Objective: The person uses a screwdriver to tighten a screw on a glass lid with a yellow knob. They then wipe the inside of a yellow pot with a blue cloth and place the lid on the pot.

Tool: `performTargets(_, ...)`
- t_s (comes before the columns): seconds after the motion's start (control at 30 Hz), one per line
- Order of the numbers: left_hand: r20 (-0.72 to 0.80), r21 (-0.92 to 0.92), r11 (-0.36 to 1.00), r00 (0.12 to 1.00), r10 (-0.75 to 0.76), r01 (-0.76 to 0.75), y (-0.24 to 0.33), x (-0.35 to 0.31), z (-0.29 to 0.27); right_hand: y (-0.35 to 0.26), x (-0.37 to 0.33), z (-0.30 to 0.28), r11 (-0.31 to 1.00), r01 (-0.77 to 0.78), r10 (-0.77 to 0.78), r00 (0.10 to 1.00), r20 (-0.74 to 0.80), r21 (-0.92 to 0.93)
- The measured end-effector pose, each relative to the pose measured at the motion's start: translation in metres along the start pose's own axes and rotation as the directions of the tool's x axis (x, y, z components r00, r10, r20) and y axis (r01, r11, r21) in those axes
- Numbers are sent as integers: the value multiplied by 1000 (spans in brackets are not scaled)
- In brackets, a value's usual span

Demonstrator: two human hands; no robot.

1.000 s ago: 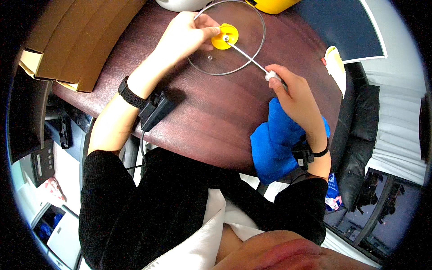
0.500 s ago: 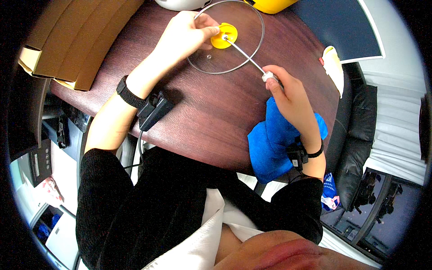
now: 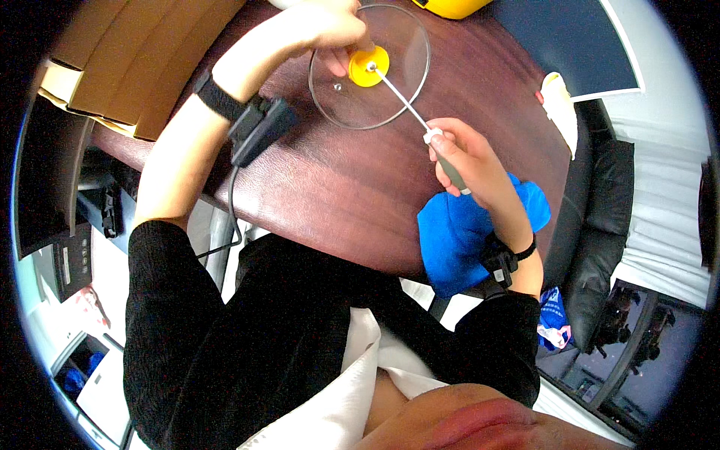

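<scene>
On the brown table lies a round clear glass lid (image 3: pixel 406 46) with a thin metal rim and a small round fitting in the glass. At its middle sits a yellow lid knob (image 3: pixel 381 59) with a metal screw in its centre. My left hand (image 3: pixel 339 34) curls at the knob's left edge, fingers closed against it; the thumb is mostly hidden. My right hand (image 3: pixel 471 154) grips a screwdriver (image 3: pixel 452 173) by its grey-and-white handle. Its thin shaft slants up and left, and the tip meets the screw. A blue cloth (image 3: pixel 454 244) lies below my right forearm.
A cardboard box (image 3: pixel 135 67) stands at the left. Behind the lid is a yellow object (image 3: pixel 454 6). A dark panel with a white edge (image 3: pixel 570 45) and a pale cloth item (image 3: pixel 559 112) are at the right. A black device with a cable (image 3: pixel 262 127) hangs at my left wrist.
My left hand has turned over at the knob, its wrist higher. The lid has shifted slightly left. My right hand has moved a little left and down, showing more of the screwdriver's handle.
</scene>
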State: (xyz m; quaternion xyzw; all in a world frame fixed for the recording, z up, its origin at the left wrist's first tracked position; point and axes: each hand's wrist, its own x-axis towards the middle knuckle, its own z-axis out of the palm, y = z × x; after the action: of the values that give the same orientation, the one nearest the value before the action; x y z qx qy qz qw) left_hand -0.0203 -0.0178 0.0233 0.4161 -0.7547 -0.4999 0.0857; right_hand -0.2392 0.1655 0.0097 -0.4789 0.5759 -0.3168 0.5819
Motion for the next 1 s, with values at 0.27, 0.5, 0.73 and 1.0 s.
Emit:
performTargets(0.27,181,-312,936,977,-110,163,-31,12,6,-24,-2,-5,952,-143,137,990,-38,-271)
performTargets(0.5,57,-502,862,997,-47,69,-46,4,24,-51,-3,-8,870,-185,173,982,-68,-457)
performTargets(0.73,-40,-615,789,998,-45,11,-48,0,32,-81,9,-4,789,-286,267,957,-117,-543)
performTargets(1.0,-130,-674,737,991,-42,-57,-46,0,38,-118,26,-12,21,121,-191,975,115,-992)
